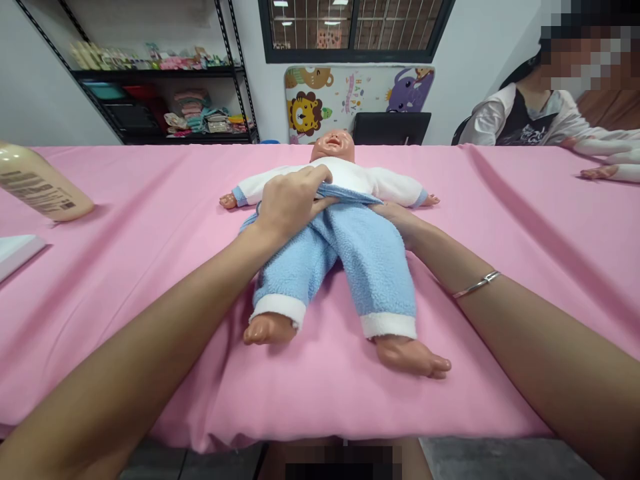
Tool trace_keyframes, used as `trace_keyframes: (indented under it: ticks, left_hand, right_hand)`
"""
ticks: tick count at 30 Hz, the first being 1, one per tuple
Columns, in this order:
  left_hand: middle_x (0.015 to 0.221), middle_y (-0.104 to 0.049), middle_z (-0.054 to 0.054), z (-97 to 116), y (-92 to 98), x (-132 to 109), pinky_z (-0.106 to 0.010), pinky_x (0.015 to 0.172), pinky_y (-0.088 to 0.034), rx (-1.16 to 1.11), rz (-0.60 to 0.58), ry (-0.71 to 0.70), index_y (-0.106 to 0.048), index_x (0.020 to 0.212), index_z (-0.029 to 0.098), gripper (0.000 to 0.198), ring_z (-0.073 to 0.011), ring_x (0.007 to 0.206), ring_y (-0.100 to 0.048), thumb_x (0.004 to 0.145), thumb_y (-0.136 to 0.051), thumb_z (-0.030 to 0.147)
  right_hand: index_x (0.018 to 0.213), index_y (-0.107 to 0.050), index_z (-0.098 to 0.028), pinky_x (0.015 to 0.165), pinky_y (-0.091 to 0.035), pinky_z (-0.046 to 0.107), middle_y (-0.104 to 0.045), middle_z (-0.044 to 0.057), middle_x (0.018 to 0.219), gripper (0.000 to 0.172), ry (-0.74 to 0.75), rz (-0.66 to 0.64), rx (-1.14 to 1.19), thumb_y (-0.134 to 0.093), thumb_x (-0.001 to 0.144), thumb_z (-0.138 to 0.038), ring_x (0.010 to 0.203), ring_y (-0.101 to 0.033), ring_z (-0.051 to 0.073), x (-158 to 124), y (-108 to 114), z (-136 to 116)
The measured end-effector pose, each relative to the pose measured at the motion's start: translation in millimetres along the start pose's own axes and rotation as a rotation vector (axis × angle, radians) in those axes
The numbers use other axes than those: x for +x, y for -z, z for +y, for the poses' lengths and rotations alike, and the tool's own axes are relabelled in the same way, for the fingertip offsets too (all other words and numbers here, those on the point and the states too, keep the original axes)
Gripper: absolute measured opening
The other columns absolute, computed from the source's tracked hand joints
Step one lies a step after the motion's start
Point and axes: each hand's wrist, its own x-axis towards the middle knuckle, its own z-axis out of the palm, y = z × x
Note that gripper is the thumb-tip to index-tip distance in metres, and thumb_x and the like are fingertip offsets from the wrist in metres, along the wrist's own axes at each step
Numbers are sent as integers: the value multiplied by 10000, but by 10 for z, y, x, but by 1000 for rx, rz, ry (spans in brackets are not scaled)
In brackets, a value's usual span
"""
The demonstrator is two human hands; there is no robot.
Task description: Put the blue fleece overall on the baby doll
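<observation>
A baby doll (335,145) lies on its back, head away from me, in a white top (345,172) with blue cuffs and fuzzy light-blue pants (377,260) with white ankle bands. Its bare feet point toward me. My left hand (290,200) is closed on the front of the pants' waistband, lifting its edge at the belly. At the doll's hip on the right side rests my right hand (397,219), its fingers hidden under or behind the waistband. A silver bracelet (477,285) circles my right wrist.
A pink sheet (150,267) covers the table. At the left lie a beige bottle (43,183) and a white flat object (20,253). Another person (535,113) sits beyond the table at the right, near a small doll-like arm or hand. Shelves (155,72) stand behind.
</observation>
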Motion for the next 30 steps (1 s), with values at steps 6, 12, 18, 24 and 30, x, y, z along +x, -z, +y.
trace_keyframes:
  ticks: [6, 12, 18, 24, 30]
  left_hand:
    - [1146, -621, -81, -270, 102, -127, -366, 941, -424, -225, -249, 115, -598, 1098, 156, 565, -268, 1070, -551, 758, -610, 607]
    - [1059, -645, -70, -478, 12, -300, -348, 946, -423, -606, -215, 211, -618, 1015, 125, 446, -236, 1024, -557, 778, -577, 501]
    - [948, -650, -60, -405, -112, -269, -341, 863, -437, -704, -175, 258, -622, 902, 134, 339, -209, 902, -560, 786, -560, 447]
    - [900, -664, -72, -545, -23, -325, -324, 825, -435, -499, -168, 384, -657, 866, 151, 384, -239, 899, -583, 764, -617, 519]
    - [759, -631, -39, -565, -6, -402, -279, 703, -449, -826, -260, 585, -656, 829, 158, 282, -193, 764, -589, 731, -685, 421]
  right_hand:
    - [897, -636, -94, 694, -442, 210, -625, 50, 841, 224, -14, 315, -27, -634, 716, -226, 717, -521, 96, 100, 95, 134]
    - [833, -605, -94, 611, -358, 159, -587, 14, 789, 213, 107, 221, 62, -577, 661, -215, 680, -462, 60, 76, -15, 70]
    - [721, -554, -93, 555, -320, 165, -523, 13, 662, 411, -24, 17, -70, -736, 587, -437, 623, -434, 68, 17, -55, 15]
    - [811, -629, -82, 543, -306, 167, -550, 32, 707, 348, -12, 251, -72, -659, 682, -404, 612, -414, 63, 63, 44, 105]
    - [955, -618, -113, 695, -414, 182, -608, 31, 836, 261, 152, 401, -153, -599, 766, -293, 751, -519, 94, 93, -73, 184]
